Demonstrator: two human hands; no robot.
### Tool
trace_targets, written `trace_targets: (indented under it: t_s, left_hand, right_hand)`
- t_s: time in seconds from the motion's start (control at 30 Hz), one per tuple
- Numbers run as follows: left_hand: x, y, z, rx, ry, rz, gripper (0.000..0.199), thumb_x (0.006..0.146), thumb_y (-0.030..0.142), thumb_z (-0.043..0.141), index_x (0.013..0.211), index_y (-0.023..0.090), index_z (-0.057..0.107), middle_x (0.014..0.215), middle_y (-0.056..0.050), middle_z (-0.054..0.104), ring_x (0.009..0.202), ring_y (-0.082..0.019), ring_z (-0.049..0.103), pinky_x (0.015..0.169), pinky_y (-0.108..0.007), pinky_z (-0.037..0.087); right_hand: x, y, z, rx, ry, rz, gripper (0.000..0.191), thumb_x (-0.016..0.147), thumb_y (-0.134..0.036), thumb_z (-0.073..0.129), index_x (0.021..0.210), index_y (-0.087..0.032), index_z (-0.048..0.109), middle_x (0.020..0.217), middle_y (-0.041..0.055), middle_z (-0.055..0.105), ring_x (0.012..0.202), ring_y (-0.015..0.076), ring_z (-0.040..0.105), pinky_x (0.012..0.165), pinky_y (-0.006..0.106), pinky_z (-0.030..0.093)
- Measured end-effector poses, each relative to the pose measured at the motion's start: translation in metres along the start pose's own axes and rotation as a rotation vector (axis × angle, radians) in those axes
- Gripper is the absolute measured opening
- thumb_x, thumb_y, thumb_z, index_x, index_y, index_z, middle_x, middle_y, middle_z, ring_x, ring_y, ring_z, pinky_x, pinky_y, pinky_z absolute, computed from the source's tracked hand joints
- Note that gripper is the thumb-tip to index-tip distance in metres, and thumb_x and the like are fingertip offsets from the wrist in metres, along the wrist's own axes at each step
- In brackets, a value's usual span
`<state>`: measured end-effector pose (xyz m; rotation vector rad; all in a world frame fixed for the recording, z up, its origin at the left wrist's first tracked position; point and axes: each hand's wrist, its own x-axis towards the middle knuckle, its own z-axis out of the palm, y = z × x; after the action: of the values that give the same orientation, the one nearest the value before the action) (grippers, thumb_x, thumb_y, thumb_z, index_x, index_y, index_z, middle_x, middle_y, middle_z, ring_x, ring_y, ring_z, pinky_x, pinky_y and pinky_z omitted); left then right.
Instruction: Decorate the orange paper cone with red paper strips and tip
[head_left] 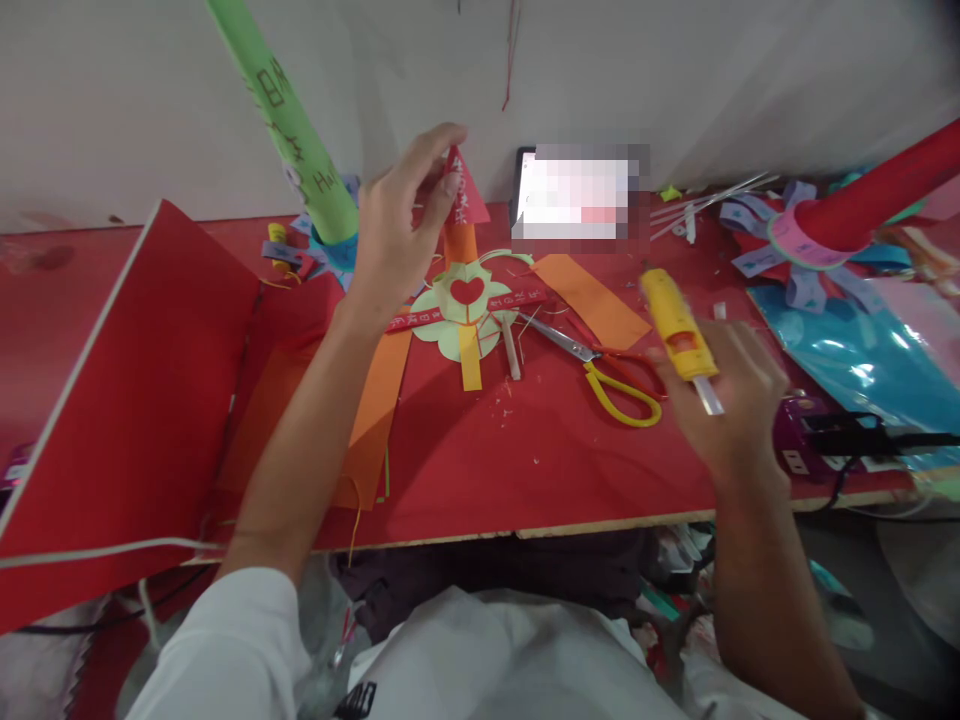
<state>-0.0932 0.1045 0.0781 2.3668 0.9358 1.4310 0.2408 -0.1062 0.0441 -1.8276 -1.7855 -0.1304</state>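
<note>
My left hand point(409, 205) pinches the top of a red paper cone point(469, 190) with writing on it. Under the cone an orange paper tube point(460, 243) rises from a pale green paper flower point(442, 338), which bears a red heart point(468, 291), red lettered strips and a yellow strip point(470, 360). My right hand point(724, 400) is wrapped round a yellow glue gun point(679, 325), with a clear glue stick out of its near end. Scissors point(592, 355) with red and yellow handles lie open between the flower and my right hand.
Orange sheets point(592, 300) lie on the red table point(465, 480). At the left stands a folded red board point(142, 400). A green tube point(292, 130) and a red tube point(885, 190) rise behind. A lit tablet point(574, 195) leans on the wall; a purple power strip point(802, 435) lies right.
</note>
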Motion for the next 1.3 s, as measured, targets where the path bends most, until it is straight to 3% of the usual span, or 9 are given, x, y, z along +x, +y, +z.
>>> trace_targets:
  t_s: [0.1,0.17,0.37,0.43,0.53,0.7,0.87,1.03,1.3]
  left_hand:
    - [0.000,0.000,0.000,0.007,0.006,-0.015,0.043,0.108,0.064,0.053,0.139,0.036,0.063,0.114,0.005,0.077,0.086,-0.016,0.060,0.083,-0.037,0.057]
    - [0.001,0.000,0.000,0.010,0.022,-0.010,0.047,0.108,0.067,0.051,0.138,0.033,0.064,0.119,0.004,0.076,0.089,-0.016,0.061,0.085,-0.037,0.056]
    - [0.000,0.006,0.002,0.008,0.047,-0.001,0.041,0.107,0.069,0.048,0.134,0.044,0.067,0.127,0.008,0.076,0.096,-0.020,0.068,0.085,-0.042,0.057]
    - [0.000,0.010,0.001,0.019,0.050,-0.006,0.043,0.108,0.068,0.046,0.135,0.041,0.067,0.124,0.006,0.077,0.095,-0.021,0.069,0.086,-0.044,0.059]
    - [-0.001,0.014,0.001,0.039,0.037,0.014,0.046,0.110,0.065,0.043,0.137,0.036,0.067,0.125,0.002,0.077,0.097,-0.022,0.071,0.089,-0.045,0.061]
    - [-0.001,0.015,0.000,0.055,0.038,0.016,0.039,0.108,0.061,0.041,0.137,0.054,0.065,0.134,0.008,0.074,0.107,-0.026,0.074,0.090,-0.045,0.060]
    - [-0.001,0.014,0.000,0.063,0.007,0.029,0.048,0.107,0.061,0.037,0.150,0.053,0.058,0.133,0.007,0.075,0.110,-0.028,0.072,0.094,-0.049,0.058]
    - [0.000,0.019,-0.001,-0.007,0.038,0.037,0.045,0.103,0.057,0.042,0.143,0.062,0.062,0.130,0.012,0.076,0.105,-0.032,0.075,0.090,-0.053,0.060]
    - [0.000,0.019,0.002,-0.034,0.094,0.027,0.038,0.102,0.045,0.050,0.131,0.054,0.073,0.123,0.008,0.077,0.096,-0.029,0.076,0.084,-0.048,0.062]
  right_hand:
    - [0.012,-0.028,0.005,0.137,-0.054,-0.231,0.035,0.090,-0.020,0.060,0.124,-0.030,0.062,0.117,0.0162,0.073,0.107,0.0348,0.072,0.090,0.048,0.060]
    - [0.020,-0.041,0.012,0.169,-0.059,-0.329,0.037,0.092,-0.017,0.058,0.127,-0.029,0.060,0.122,0.0160,0.071,0.112,0.0334,0.072,0.091,0.047,0.061]
    - [0.047,-0.069,0.042,0.088,-0.140,-0.433,0.032,0.098,-0.017,0.055,0.127,-0.029,0.062,0.125,0.0112,0.070,0.118,0.0319,0.069,0.090,0.045,0.063]
    - [0.054,-0.075,0.050,0.083,-0.138,-0.468,0.029,0.100,-0.017,0.053,0.125,-0.027,0.063,0.123,0.0117,0.070,0.117,0.0315,0.068,0.088,0.044,0.063]
    - [0.061,-0.081,0.057,0.063,-0.140,-0.476,0.026,0.101,-0.017,0.054,0.123,-0.026,0.062,0.121,0.0119,0.069,0.115,0.0313,0.068,0.085,0.043,0.063]
    - [0.071,-0.089,0.064,0.100,-0.129,-0.425,0.017,0.106,-0.019,0.050,0.117,-0.027,0.061,0.119,0.0111,0.068,0.115,0.0309,0.068,0.078,0.039,0.061]
    - [0.078,-0.094,0.073,0.158,-0.127,-0.406,0.013,0.109,-0.023,0.048,0.113,-0.026,0.060,0.116,0.0117,0.068,0.115,0.0316,0.067,0.075,0.035,0.058]
    - [0.079,-0.094,0.073,0.023,-0.119,-0.397,0.016,0.112,-0.026,0.042,0.113,-0.023,0.058,0.113,0.0115,0.068,0.111,0.0286,0.066,0.072,0.031,0.054]
    - [0.078,-0.090,0.073,-0.132,-0.079,-0.417,0.021,0.111,-0.019,0.039,0.115,-0.021,0.059,0.109,0.0118,0.066,0.103,0.0267,0.066,0.068,0.031,0.050]
